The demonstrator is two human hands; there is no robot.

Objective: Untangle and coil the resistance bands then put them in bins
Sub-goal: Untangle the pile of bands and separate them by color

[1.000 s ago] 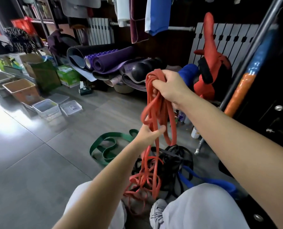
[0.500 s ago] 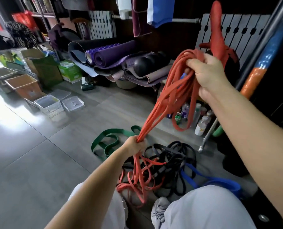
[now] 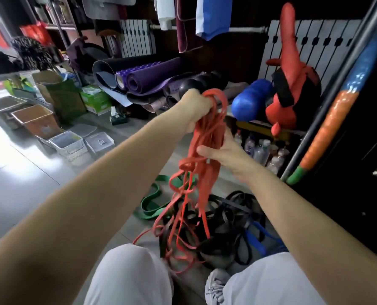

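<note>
At far left, a brown bin point(image 3: 40, 128) and a clear bin point(image 3: 67, 143) stand close together on the grey floor, well apart from you. A green band point(image 3: 152, 200) lies slack on the tiles, nearer your knees.

Your left arm stretches out long and nearly straight. Your left hand point(image 3: 197, 106) is fisted round the top of the tangled orange bands point(image 3: 205, 130) and holds the bundle up. Just below it, your right hand point(image 3: 225, 154) comes in from the right with the wrist bent and the thumb laid across the front of the same bundle. Its fingers pass behind the strands and seem to close on them, though they are mostly hidden. The two hands sit close together, one above the other.

The orange loops trail down onto a heap of black bands point(image 3: 227, 219) between your knees. A blue band point(image 3: 254, 238) lies at the heap's right edge.
</note>
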